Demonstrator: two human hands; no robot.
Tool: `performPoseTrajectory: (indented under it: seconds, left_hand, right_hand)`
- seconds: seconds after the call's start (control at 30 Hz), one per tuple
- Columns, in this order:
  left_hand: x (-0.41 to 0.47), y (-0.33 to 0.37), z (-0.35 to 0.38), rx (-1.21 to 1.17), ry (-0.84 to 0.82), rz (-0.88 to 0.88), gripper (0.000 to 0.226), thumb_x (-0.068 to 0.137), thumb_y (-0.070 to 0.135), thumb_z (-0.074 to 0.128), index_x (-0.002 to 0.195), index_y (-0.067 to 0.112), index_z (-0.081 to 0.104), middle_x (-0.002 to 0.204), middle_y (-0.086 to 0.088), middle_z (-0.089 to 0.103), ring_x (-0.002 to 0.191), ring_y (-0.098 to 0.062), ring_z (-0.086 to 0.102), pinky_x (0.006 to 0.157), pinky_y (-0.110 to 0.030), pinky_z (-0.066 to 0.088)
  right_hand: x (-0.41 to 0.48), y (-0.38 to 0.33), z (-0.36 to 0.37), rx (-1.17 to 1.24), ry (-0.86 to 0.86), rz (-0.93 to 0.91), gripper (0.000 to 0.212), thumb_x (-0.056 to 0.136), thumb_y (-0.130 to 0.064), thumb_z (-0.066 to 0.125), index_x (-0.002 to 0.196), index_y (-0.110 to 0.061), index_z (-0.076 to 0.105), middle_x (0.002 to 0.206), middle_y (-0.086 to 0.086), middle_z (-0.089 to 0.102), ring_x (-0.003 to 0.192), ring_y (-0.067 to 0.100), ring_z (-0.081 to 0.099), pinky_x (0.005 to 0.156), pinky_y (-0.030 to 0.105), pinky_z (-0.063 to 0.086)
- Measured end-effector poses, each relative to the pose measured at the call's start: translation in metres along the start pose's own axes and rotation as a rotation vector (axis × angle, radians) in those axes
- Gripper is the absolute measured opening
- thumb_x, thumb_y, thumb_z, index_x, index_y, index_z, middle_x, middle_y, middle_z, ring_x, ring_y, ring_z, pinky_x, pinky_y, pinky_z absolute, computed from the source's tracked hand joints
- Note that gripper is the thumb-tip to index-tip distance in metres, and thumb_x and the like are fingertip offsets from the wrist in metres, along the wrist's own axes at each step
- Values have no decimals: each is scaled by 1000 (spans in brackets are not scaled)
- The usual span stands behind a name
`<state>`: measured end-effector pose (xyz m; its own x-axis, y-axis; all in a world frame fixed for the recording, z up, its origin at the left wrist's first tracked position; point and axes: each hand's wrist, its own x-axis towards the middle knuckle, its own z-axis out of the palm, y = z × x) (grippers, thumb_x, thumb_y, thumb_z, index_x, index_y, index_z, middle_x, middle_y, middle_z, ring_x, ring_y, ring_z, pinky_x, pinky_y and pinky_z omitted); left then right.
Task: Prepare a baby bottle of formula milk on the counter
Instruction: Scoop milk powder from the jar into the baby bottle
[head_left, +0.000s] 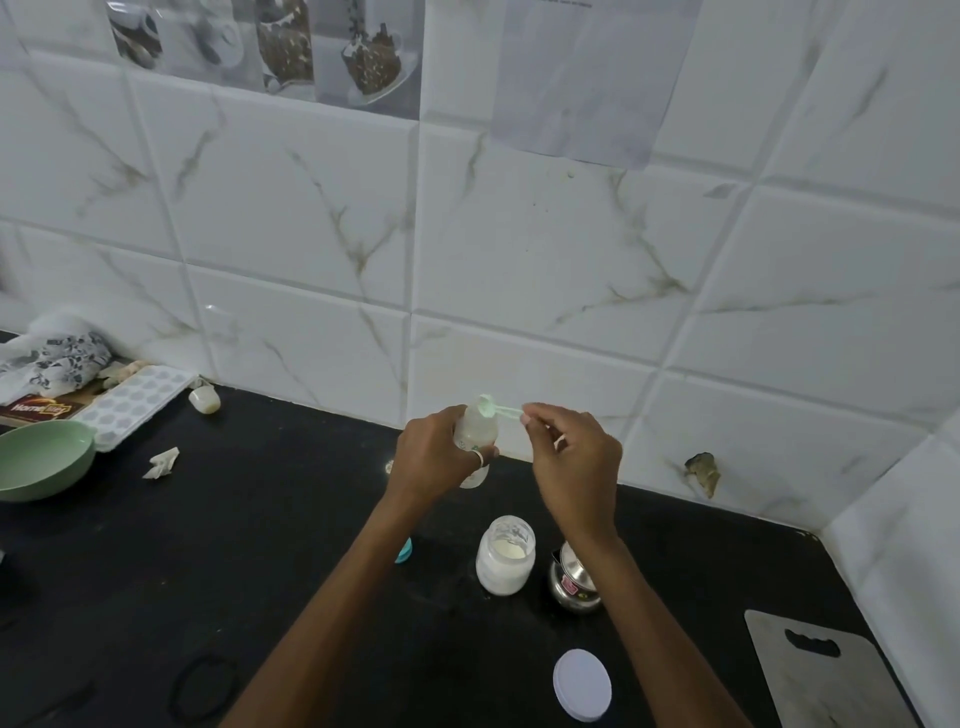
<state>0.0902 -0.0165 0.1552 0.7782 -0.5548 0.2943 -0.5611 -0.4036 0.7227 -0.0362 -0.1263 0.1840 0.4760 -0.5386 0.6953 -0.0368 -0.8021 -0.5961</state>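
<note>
My left hand grips a small clear baby bottle, lifted above the black counter and tilted slightly. My right hand pinches the handle of a pale green scoop, whose bowl sits right at the bottle's open mouth. Below my hands an open glass jar of white formula powder stands on the counter. Its white lid lies flat nearer to me. A teal bottle part peeks out beside my left forearm.
A small steel pot stands right of the jar. A metal cutting board lies at the lower right. At the left are a green bowl, a white ice tray, a cloth, a crumpled paper scrap and a small cap.
</note>
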Motion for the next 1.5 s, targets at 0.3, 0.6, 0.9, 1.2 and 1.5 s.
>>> performPoseTrajectory:
  seconds: [0.3,0.6,0.9,1.2,1.5]
  left_hand:
    - [-10,-12,10,-70,-41,-21,55,72,46,81,121,28,65,102,11,71,92,-12,66,85,-35,57]
    - [-24,-30,23,-103,-47,-76,52,73,33,85,120,19,66,105,5,72,94,-12,65,86,-28,54]
    - [-29,-43,29,-99,-52,-143,52,70,38,86,118,31,66,93,19,66,92,-9,65,85,-27,53]
    - [-36,-55,39,-92,-95,-169,50,71,38,85,117,32,65,91,19,65,89,-9,66,86,-32,56]
    - [-37,-59,46,-102,-113,-166,58,71,39,86,122,26,65,105,9,73,96,-11,68,89,-36,58]
  right_hand:
    - [2,24,-13,622,18,1060,12,87,-8,77,95,-15,80,96,10,77,71,11,56,58,24,45]
    - [-45,83,-12,236,-33,1058,13,86,-8,73,85,-19,80,83,-2,76,78,10,66,69,25,50]
    - [-77,103,39,-313,-468,732,20,87,-9,64,86,-21,80,92,-3,78,90,17,71,77,29,55]
    - [-76,109,75,-576,-716,584,23,91,-19,56,100,-21,77,103,6,75,99,30,71,70,32,50]
    - [-82,117,77,-629,-780,534,29,90,-16,59,113,-22,76,111,7,75,104,30,71,76,33,54]
